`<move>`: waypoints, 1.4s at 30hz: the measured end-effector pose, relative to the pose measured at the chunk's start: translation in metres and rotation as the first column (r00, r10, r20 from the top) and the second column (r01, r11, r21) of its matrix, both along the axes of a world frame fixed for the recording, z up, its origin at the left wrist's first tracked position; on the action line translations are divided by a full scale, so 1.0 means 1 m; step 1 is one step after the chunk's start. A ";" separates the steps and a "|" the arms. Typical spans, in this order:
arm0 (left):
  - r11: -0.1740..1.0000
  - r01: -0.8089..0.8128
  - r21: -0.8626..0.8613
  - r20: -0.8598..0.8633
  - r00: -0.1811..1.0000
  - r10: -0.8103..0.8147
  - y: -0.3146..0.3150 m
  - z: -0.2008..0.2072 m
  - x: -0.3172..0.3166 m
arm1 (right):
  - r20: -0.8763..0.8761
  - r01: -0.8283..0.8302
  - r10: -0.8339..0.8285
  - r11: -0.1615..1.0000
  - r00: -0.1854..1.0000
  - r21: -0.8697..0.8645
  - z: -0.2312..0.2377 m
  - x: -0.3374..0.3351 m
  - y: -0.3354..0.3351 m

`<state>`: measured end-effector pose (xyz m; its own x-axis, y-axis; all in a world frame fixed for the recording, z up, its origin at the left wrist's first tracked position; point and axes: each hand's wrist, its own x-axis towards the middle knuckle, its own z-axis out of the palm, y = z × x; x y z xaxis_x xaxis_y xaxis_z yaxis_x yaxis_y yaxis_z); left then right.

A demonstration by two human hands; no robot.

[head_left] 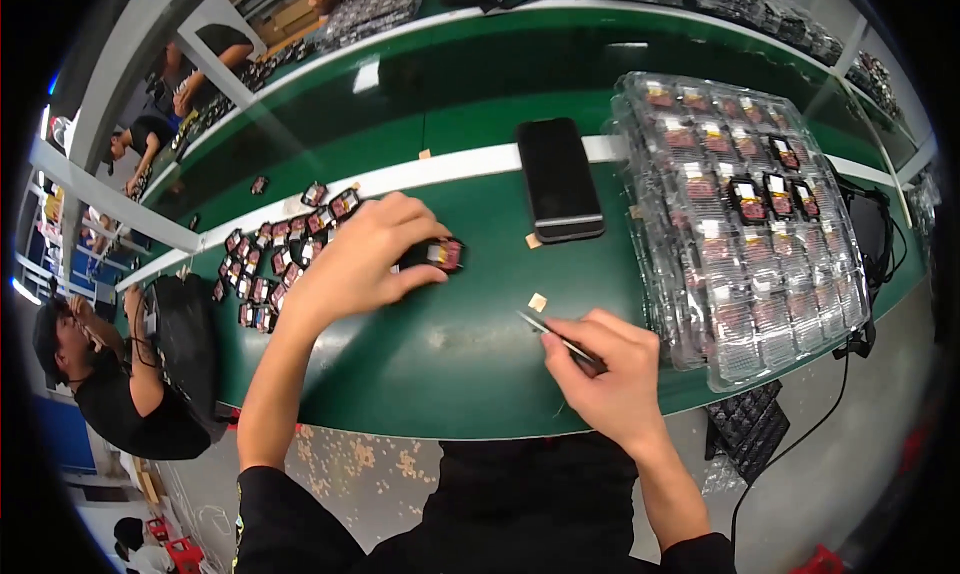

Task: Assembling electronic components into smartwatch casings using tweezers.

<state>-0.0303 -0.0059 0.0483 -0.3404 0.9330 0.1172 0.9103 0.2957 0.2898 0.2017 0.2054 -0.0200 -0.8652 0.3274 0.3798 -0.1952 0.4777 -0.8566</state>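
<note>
My left hand [365, 259] grips a small black-cased electronic module [446, 254] between thumb and fingers, with a reddish board and a yellow strip showing on it. In my right hand [612, 374] is a pair of metal tweezers [562, 341], held like a pen. Its tips point up and left, just below a small tan square piece [538, 302] on the green table [440, 374]. Beside my left hand lies a loose group of similar modules [262, 292]. Part of the held module is hidden by my fingers.
A dark phone [558, 169] lies beyond my hands. At the right stands a stack of transparent plastic trays [765, 339] with modules in its pockets. Behind runs a green conveyor belt [470, 124] with a white rail. A person [130, 374] sits at the left; others work farther off.
</note>
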 end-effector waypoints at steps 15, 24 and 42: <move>0.993 0.079 0.084 0.359 0.928 -0.104 0.009 -0.040 0.065 | 0.089 0.017 -0.003 0.988 0.996 -0.154 0.003 0.001 0.010; 0.963 0.117 0.243 0.328 0.925 -0.195 0.008 -0.063 0.055 | 0.068 -0.050 0.048 0.998 0.997 0.034 -0.004 -0.005 0.010; 0.963 0.106 0.248 0.333 0.924 -0.188 0.010 -0.064 0.056 | 0.080 -0.064 0.056 0.992 0.995 0.107 -0.007 -0.006 0.007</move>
<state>0.0261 0.0039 -0.0154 -0.2583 0.9396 0.2245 0.7665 0.0579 0.6396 0.1956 0.2122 -0.0265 -0.9099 0.2344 0.3422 -0.1621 0.5584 -0.8136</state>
